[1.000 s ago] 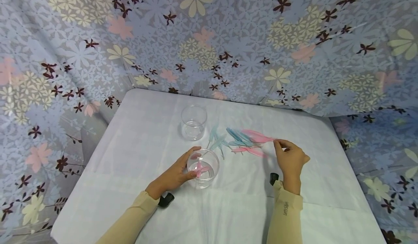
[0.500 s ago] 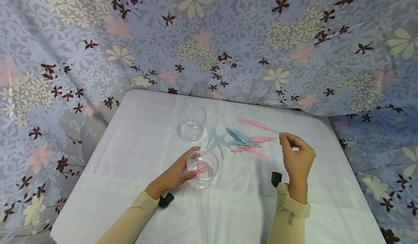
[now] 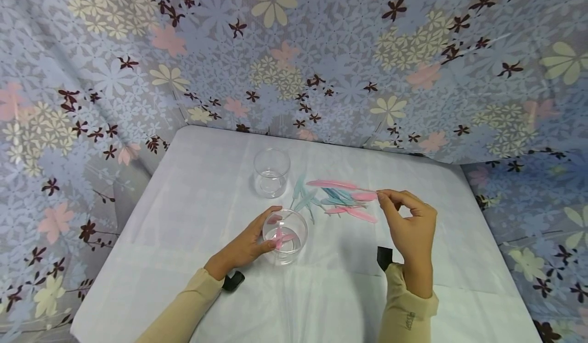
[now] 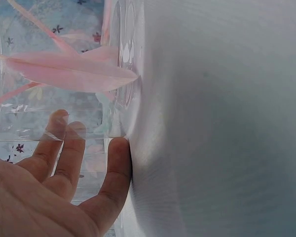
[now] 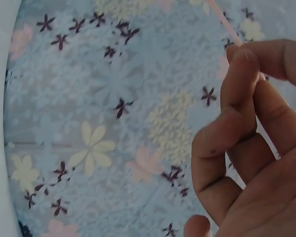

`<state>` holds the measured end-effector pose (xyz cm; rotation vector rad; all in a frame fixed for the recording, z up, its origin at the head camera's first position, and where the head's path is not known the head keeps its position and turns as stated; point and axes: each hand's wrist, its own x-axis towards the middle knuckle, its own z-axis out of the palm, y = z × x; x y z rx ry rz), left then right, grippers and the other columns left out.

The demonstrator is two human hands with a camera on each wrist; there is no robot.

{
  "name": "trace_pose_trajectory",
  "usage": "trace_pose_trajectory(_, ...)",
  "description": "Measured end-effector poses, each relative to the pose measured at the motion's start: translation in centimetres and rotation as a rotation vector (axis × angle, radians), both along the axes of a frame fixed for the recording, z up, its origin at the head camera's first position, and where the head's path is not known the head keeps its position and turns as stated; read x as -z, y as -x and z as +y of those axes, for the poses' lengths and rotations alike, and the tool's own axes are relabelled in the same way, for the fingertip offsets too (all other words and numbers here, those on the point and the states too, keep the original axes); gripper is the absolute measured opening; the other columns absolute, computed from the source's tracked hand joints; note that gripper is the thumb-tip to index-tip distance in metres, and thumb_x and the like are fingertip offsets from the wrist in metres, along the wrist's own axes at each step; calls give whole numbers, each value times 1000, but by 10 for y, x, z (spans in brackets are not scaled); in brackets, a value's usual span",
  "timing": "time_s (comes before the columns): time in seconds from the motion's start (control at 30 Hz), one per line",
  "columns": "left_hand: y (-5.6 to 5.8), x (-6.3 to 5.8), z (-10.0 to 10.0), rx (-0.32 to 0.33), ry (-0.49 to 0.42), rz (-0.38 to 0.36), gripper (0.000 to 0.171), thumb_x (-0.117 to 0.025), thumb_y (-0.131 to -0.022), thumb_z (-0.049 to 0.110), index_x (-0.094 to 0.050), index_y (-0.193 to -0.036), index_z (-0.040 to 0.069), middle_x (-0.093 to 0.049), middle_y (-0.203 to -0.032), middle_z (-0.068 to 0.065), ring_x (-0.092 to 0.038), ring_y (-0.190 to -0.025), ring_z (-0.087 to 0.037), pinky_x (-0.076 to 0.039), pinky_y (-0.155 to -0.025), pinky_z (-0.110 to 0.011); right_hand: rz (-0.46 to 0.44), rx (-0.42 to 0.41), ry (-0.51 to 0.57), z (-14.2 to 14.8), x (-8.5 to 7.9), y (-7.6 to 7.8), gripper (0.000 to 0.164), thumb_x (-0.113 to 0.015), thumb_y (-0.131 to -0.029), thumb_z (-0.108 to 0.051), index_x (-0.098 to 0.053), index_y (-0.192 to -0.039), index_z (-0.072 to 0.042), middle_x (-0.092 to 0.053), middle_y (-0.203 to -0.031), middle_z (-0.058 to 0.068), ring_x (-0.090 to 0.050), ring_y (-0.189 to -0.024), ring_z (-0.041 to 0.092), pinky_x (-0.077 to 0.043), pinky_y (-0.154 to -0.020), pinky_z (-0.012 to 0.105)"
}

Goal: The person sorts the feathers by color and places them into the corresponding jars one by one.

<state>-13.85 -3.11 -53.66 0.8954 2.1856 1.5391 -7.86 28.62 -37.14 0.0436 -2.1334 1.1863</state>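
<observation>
My right hand [image 3: 410, 223] pinches a pink feather [image 3: 332, 184] by its quill end, between thumb and fingertips. The feather points left, above the pile on the table. In the right wrist view only its quill [image 5: 226, 22] shows, rising from the pinch. My left hand [image 3: 248, 241] holds a clear cup [image 3: 294, 253] at its left side, thumb near the front and fingers behind. Pink feathers [image 4: 71, 71] stand inside that cup, seen through its wall in the left wrist view. Under the held feather lie blue feathers [image 3: 339, 198] and more pink feathers [image 3: 360, 214].
A second clear cup [image 3: 272, 172] stands behind the held one. Pale teal feathers [image 3: 307, 199] lie between the cups and the pile. A white cloth covers the table [image 3: 193, 179], and a flowered curtain [image 3: 321, 52] hangs along its back edge.
My right hand has drawn a pink feather up from the pile, first to the right, then back left so it hangs over the blue feathers. The left hand and cup have stayed put.
</observation>
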Motion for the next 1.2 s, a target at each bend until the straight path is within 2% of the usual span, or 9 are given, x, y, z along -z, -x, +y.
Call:
trace_pose_trajectory(0.13, 1, 0, -1, 1, 1, 7, 77, -66, -96, 43, -19, -158, 41, -42, -153, -6, -37, -145, -25, -32, -114, -57, 0, -66, -70, -10, -4, -4, 6, -71, -86, 7, -77, -85, 4, -64, -69, 11, -48, -71, 7, -23, -82, 29)
trace_pose_trajectory(0.27, 1, 2, -1, 0, 7, 15, 77, -65, -96, 45, -19, -158, 42, -42, -153, -5, -36, -145, -25, -31, -115, -57, -27, -118, -113, -19, -6, -6, 8, -72, -85, 7, -77, -86, 0, -66, -73, 10, -48, -75, 16, -12, -85, 34)
trace_pose_trajectory(0.4, 2, 2, -1, 0, 4, 23, 78, -64, -96, 48, -19, -158, 40, -42, -153, -4, -37, -145, -24, -32, -114, -57, -32, -184, -127, -23, -4, -5, 12, -72, -83, 11, -77, -85, 0, -68, -75, 11, -48, -75, 21, -11, -84, 35)
trace_pose_trajectory(0.5, 2, 2, -1, 3, -3, 25, 78, -64, -96, 48, -19, -159, 38, -42, -153, -3, -37, -144, -25, -32, -114, -57, -48, -216, -132, -21, 5, -2, 13, -74, -82, 10, -77, -84, -2, -68, -73, 8, -49, -76, 22, -10, -83, 36)
trace_pose_trajectory(0.67, 2, 3, -1, 5, 2, 38, 79, -60, -94, 61, -19, -159, 39, -36, -156, -3, -38, -143, -26, -29, -115, -59, -108, -237, -151, -17, 28, 4, 18, -79, -83, 2, -78, -84, -16, -66, -71, -4, -51, -77, 16, -8, -83, 38)
trace_pose_trajectory(0.83, 3, 5, -1, 7, 4, 50, 78, -59, -93, 62, -19, -158, 41, -44, -151, -5, -40, -141, -28, -28, -114, -61, -145, -277, -182, -22, 42, 5, 24, -81, -84, -7, -76, -84, -31, -67, -75, -16, -51, -76, 10, -9, -83, 40)
trace_pose_trajectory(0.97, 2, 4, -1, 5, -4, 45, 78, -59, -94, 62, -20, -158, 40, -45, -150, -7, -42, -140, -28, -31, -113, -61, -145, -287, -235, -34, 49, 6, 22, -81, -83, -11, -76, -83, -32, -65, -74, -22, -52, -74, 11, -12, -83, 43)
trace_pose_trajectory(1.2, 2, 2, -1, -11, 1, 25, 77, -64, -93, 56, -22, -156, 43, -46, -148, -6, -46, -136, -23, -38, -110, -55, -129, -290, -334, -54, 59, 8, 17, -78, -82, -14, -76, -80, -30, -63, -74, -23, -54, -73, 14, -17, -85, 50)
